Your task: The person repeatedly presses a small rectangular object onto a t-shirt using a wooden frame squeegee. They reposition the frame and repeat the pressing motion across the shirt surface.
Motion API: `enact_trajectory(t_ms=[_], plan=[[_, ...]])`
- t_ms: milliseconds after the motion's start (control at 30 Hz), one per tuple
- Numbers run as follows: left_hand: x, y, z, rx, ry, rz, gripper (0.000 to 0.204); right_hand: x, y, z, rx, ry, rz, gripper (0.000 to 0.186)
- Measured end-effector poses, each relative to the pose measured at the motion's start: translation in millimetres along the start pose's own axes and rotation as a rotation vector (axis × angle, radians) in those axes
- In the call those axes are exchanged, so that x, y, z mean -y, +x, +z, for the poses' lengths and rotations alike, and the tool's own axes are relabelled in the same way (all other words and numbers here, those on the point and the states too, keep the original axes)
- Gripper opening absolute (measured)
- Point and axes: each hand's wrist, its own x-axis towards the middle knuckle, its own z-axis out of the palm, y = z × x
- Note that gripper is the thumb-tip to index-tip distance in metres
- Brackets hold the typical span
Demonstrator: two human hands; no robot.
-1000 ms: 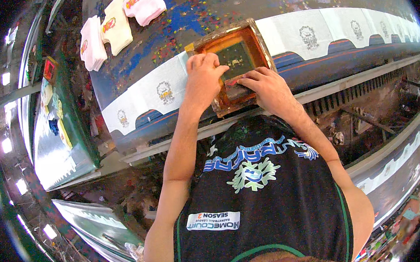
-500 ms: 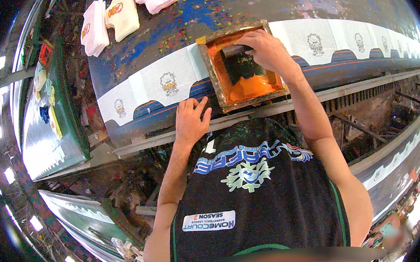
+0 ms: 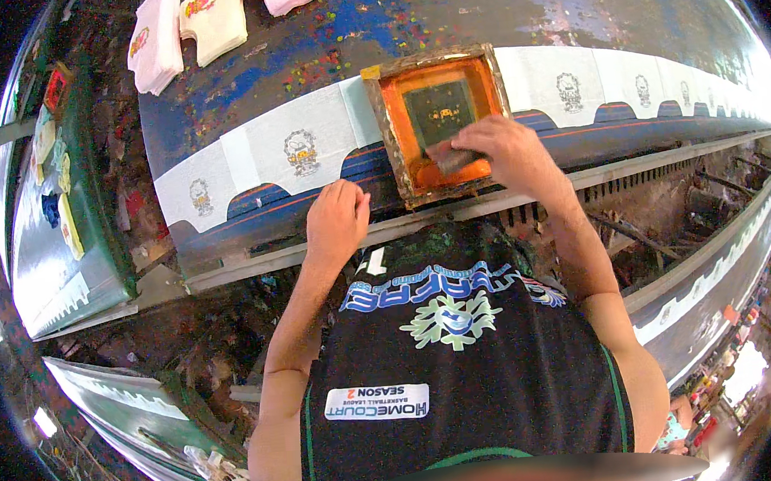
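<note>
A wooden-framed printing screen (image 3: 384, 142) lies on white cut fabric pieces (image 3: 259, 160) along the near edge of a long table. Orange ink stains its inner border, around a dark mesh window (image 3: 435, 112) with small orange marks. My right hand (image 3: 506, 150) is closed on a squeegee (image 3: 451, 158), tilted low at the near end of the mesh; the fingers partly cover it. To the left of the frame, my left hand (image 3: 339, 215) rests by the table edge, its fingers curled together and apparently holding nothing.
Fabric pieces with dark printed crests (image 3: 569, 92) run in a row left and right of the screen. Stacks of pale printed cloth (image 3: 212, 22) lie at the far left of the paint-spattered table (image 3: 371, 27). A metal rail (image 3: 253, 266) borders its near side. Other long tables (image 3: 73, 253) stand around.
My right hand has drawn the squeegee from the far part of the screen toward me, and the ink pool no longer shows at the near end. My left hand's spread fingers have curled in.
</note>
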Motion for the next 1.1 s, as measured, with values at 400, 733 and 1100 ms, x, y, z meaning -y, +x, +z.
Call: enact_trajectory(t_ms=[400,733,1100], plan=[[-23,73,13,0.161,-0.24,-0.249,0.078,-38,58,-8,-0.064,0.009,0.115,0.048],[-32,104,27,0.264,-0.25,-0.365,0.099,22,-26,18,-0.086,-0.014,0.179,0.048],[-71,114,35,0.131,-0.15,-0.278,0.106,-10,-53,7,-0.195,-0.008,0.115,0.05]])
